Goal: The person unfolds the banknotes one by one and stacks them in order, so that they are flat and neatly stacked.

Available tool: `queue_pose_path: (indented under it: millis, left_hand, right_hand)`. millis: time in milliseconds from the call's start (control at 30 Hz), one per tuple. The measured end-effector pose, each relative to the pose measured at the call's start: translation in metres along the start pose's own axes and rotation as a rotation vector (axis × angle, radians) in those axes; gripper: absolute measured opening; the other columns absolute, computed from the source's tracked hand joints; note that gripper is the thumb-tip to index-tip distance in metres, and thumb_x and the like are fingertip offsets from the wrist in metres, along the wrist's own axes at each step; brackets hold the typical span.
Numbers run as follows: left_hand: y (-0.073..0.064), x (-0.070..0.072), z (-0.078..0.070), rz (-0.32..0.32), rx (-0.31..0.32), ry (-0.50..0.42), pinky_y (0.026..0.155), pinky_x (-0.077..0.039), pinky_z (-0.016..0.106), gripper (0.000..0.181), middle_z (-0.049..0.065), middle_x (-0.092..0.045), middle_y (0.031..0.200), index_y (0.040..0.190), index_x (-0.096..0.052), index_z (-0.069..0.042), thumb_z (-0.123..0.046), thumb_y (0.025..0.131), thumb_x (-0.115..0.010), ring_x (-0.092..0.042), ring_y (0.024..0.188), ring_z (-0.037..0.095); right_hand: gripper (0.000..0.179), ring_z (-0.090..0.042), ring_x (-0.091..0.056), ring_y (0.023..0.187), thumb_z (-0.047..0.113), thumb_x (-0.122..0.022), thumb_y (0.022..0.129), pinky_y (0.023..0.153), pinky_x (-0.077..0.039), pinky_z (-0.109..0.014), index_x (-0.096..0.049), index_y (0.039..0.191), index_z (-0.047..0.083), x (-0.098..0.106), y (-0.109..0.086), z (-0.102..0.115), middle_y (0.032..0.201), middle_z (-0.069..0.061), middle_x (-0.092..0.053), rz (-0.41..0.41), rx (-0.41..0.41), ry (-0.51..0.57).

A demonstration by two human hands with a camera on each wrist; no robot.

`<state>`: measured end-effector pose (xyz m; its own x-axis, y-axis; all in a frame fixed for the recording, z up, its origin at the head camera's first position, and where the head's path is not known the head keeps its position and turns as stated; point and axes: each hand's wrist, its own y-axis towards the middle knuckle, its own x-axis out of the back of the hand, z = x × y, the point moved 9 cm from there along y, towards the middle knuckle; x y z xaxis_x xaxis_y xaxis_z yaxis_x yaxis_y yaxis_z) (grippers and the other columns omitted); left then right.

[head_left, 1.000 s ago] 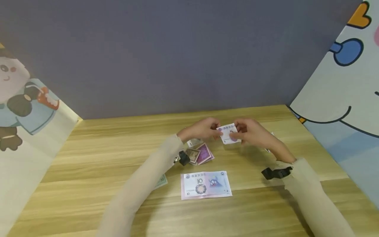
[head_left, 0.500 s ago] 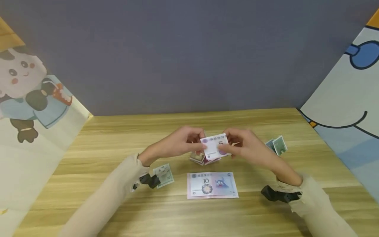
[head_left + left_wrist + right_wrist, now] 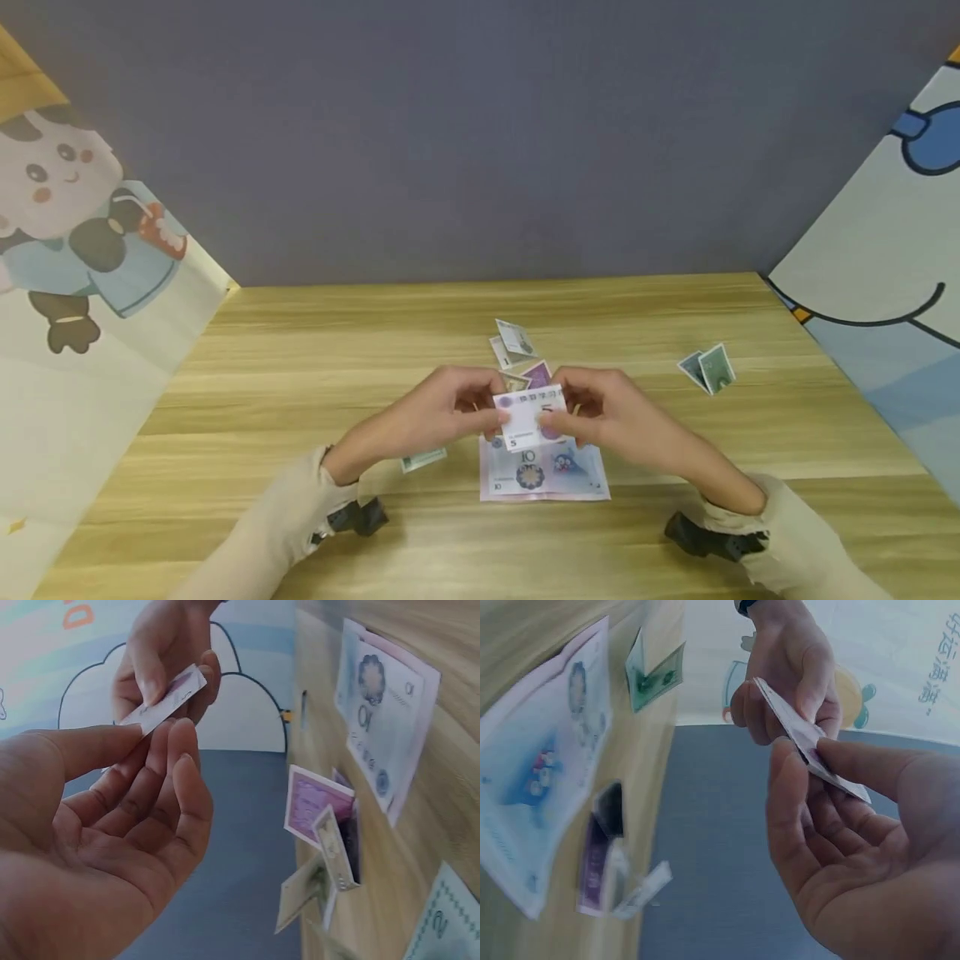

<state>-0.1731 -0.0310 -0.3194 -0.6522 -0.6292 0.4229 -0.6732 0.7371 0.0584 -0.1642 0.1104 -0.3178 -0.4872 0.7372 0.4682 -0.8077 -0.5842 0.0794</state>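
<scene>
Between my two hands is a small folded 5 banknote (image 3: 522,421), white with purple print. My left hand (image 3: 448,407) pinches its left edge between thumb and fingers, and my right hand (image 3: 611,414) grips the right edge, thumb across the printed front. In the left wrist view the folded 5 banknote (image 3: 174,697) stands clear of the table, seen nearly edge-on. Just below it in the head view lies a 10 banknote (image 3: 528,479), spread flat, its top edge overlapped by the held note.
Folded purple and brown notes (image 3: 538,374) lie behind the hands, with pale grey folded notes (image 3: 516,340) farther back. Green folded notes (image 3: 717,368) stand at the right. A greenish note (image 3: 423,460) sits partly under the left wrist. A grey panel (image 3: 480,142) rises behind the table.
Both hands have drawn toward the person with the folded 5 banknote, from above the back notes to over the 10 banknote's top edge. The grey and purple notes are more exposed.
</scene>
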Motion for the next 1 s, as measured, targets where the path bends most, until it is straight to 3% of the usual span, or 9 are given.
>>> queue_pose_path:
  millis: [400, 533, 733, 867, 1000]
  left_hand:
    - [0.003, -0.012, 0.014, -0.043, -0.023, -0.016, 0.066, -0.059, 0.045, 0.008, 0.005, -0.066, 0.084, 0.098, -0.062, -0.004, -0.011, 0.096, -0.066, -0.066, 0.07, 0.024]
    - [0.002, -0.006, 0.014, -0.113, -0.03, 0.005, 0.062, -0.058, 0.039, 0.008, 0.004, -0.067, 0.081, 0.094, -0.059, -0.008, -0.012, 0.096, -0.066, -0.065, 0.067, 0.022]
    - [0.004, -0.001, 0.008, -0.179, -0.104, 0.042, 0.056, -0.053, 0.027, 0.013, 0.002, -0.066, 0.075, 0.088, -0.058, -0.01, -0.015, 0.097, -0.066, -0.061, 0.063, 0.015]
    - [0.004, 0.0, 0.009, -0.185, -0.106, 0.037, 0.057, -0.054, 0.028, 0.013, 0.002, -0.065, 0.074, 0.087, -0.058, -0.009, -0.013, 0.097, -0.065, -0.062, 0.063, 0.014]
    - [0.004, -0.002, 0.012, -0.18, -0.071, 0.007, 0.058, -0.057, 0.033, 0.01, 0.003, -0.064, 0.075, 0.089, -0.058, -0.008, -0.01, 0.097, -0.063, -0.063, 0.064, 0.017]
  right_hand:
    - [0.015, -0.021, -0.063, 0.075, 0.021, -0.073, 0.091, 0.067, -0.055, -0.031, -0.061, 0.086, 0.012, -0.003, 0.004, -0.02, 0.083, -0.002, -0.067, -0.042, -0.009, -0.002]
    - [0.017, -0.023, -0.065, 0.078, 0.02, -0.073, 0.091, 0.07, -0.056, -0.032, -0.06, 0.084, 0.012, 0.0, 0.004, -0.022, 0.085, -0.002, -0.067, -0.077, -0.017, 0.0]
    - [0.014, -0.021, -0.068, 0.082, 0.02, -0.07, 0.094, 0.074, -0.057, -0.033, -0.061, 0.086, 0.012, 0.004, 0.004, -0.023, 0.089, -0.002, -0.069, -0.092, -0.024, -0.009]
    - [0.016, -0.021, -0.066, 0.077, 0.02, -0.058, 0.102, 0.068, -0.057, -0.033, -0.066, 0.091, 0.011, 0.009, 0.004, -0.021, 0.085, -0.003, -0.068, -0.101, -0.007, -0.005]
    - [0.038, -0.026, -0.065, 0.082, 0.024, -0.036, 0.11, 0.072, -0.057, -0.035, -0.069, 0.103, 0.005, 0.013, 0.004, -0.018, 0.091, -0.006, -0.068, -0.12, 0.006, 0.056]
